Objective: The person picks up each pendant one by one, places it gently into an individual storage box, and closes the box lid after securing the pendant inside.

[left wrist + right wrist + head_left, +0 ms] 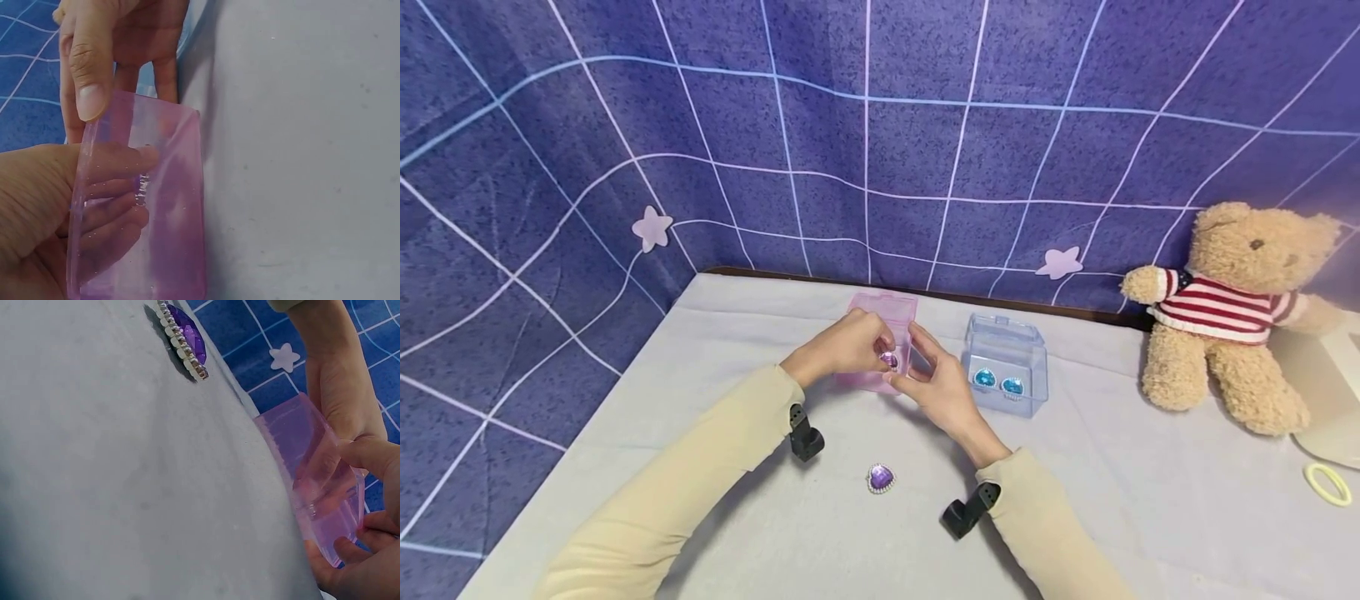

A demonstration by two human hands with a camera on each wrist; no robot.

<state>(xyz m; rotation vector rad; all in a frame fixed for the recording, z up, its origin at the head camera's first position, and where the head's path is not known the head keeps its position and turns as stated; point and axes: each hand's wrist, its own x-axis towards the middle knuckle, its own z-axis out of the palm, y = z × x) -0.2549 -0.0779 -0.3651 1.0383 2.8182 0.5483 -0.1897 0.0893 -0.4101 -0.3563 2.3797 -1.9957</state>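
My left hand [859, 342] reaches into an open pink clear plastic box [178, 250]. Its curled fingers hold a purple heart-shaped gem [889, 360] low inside; through the tinted wall in the left wrist view, the gem's silvery edge [143, 187] shows at the fingertips. My right hand [942, 385] grips the box's right side, thumb at the front rim and fingers along the outer wall. Another purple heart gem [880, 478] with a pearly border lies on the table in front of the box, also seen in the right wrist view [187, 339].
Right of the hands stands an open blue clear box [1030, 407] with two blue heart gems [998, 383] inside. A teddy bear [1217, 317] in a striped sweater sits at the right, near a yellow ring [1327, 484]. A purple grid-patterned cloth [910, 150] hangs behind the table.
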